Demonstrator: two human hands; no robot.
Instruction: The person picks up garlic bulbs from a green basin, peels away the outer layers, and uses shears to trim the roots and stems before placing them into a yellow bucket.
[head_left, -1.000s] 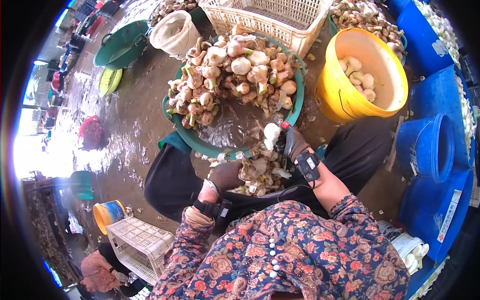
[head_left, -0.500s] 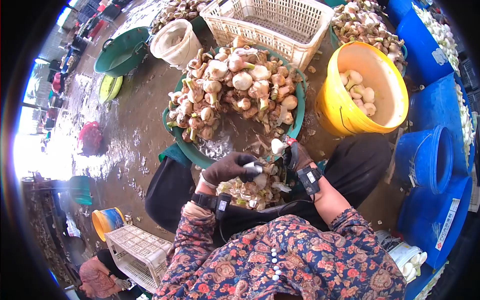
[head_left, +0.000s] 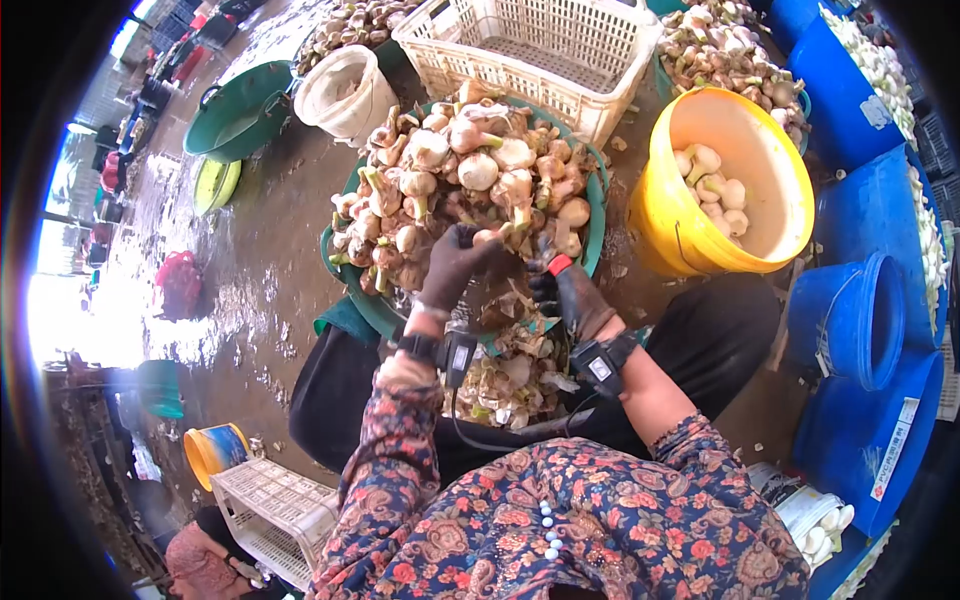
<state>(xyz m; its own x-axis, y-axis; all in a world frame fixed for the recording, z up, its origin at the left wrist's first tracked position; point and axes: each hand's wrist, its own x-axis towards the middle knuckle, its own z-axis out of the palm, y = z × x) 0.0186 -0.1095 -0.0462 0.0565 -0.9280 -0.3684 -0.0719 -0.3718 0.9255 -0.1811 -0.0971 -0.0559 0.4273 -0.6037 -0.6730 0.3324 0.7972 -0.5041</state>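
A green basin [head_left: 597,215] in front of me is heaped with untrimmed garlic bulbs [head_left: 478,170], stems and roots still on. My left hand [head_left: 462,262], in a dark glove, is at the near side of this heap, its fingers closed around a garlic bulb [head_left: 487,238]. To its right, my right hand [head_left: 572,292], also gloved and with red tape on a finger, hovers at the basin's near edge. Its fingers are curled, and whatever they hold is hidden. Below both hands, a pile of garlic skins and cut stems [head_left: 505,385] lies between my legs.
A yellow bucket [head_left: 655,215] with several cleaned bulbs stands at the right. Behind the basin are a white plastic crate [head_left: 600,125] and a whitish bucket [head_left: 350,105]. Blue buckets [head_left: 850,320] line the far right. Another person [head_left: 205,560] sits at lower left.
My left hand has moved forward from above the skins to the heap. My right hand has shifted slightly forward and left; the white bulb seen at its fingers is no longer visible there.
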